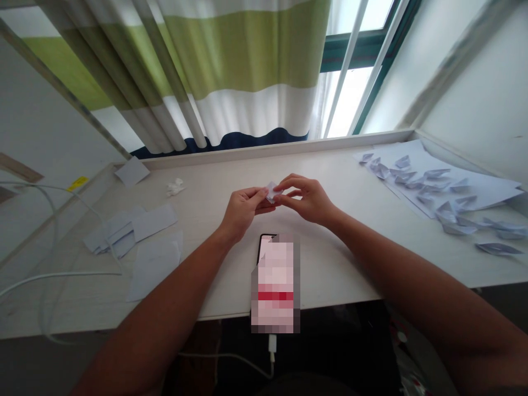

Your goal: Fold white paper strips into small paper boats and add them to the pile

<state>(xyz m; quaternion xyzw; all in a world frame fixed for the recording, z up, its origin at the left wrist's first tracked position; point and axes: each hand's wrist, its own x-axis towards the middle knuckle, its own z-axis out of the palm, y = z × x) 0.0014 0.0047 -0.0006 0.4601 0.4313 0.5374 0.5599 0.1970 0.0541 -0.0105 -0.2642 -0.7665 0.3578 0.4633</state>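
A small folded piece of white paper [271,192] is held up over the middle of the desk, between both hands. My left hand [246,208] grips its left side, thumb on top and fingers beneath. On the other side, my right hand [307,199] pinches the paper's right edge between thumb and fingertips. Part of the paper is hidden by the fingers, so its exact folded shape cannot be made out. Below the hands, a phone [266,242] with a blurred screen lies at the desk's front edge, a white charging plug [272,344] in its lower end.
Several folded paper boats [437,174] lie at the right, many on larger white sheets [490,184]. Loose paper pieces [154,221] and a crumpled white scrap [175,187] are at the left. A white cable [82,273] crosses the left side. The curtain [247,49] hangs behind the desk.
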